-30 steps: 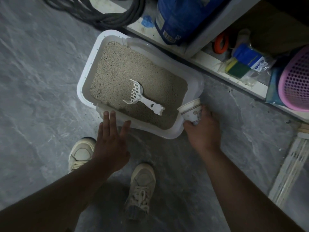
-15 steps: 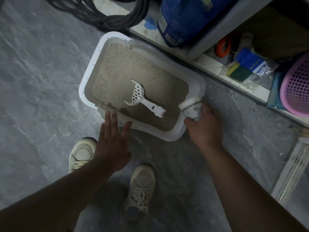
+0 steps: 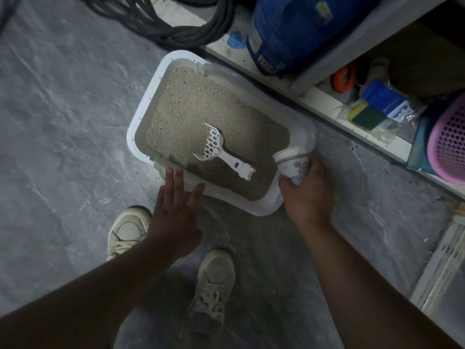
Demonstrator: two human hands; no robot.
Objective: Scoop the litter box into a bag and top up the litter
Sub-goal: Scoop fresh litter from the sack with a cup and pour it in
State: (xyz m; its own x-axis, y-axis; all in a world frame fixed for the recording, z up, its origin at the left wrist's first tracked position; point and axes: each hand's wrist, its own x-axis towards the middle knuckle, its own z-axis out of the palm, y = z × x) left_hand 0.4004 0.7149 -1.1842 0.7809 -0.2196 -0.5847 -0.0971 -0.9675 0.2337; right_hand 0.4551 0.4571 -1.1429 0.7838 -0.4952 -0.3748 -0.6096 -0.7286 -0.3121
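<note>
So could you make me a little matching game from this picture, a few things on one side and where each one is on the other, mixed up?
Things:
1. scoop
2. paper cup
3. pink basket
4. blue bag

Places:
A. held in the right hand at the litter box corner
B. on the shelf at the far right edge
C. lying on the litter
D. standing behind the box, next to the coiled hose

Pairs: 1-C, 2-A, 3-B, 4-D

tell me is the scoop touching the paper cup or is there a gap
Apart. The head view shows bare litter between the scoop handle's end and the paper cup, which the right hand holds at the litter box corner.
</note>
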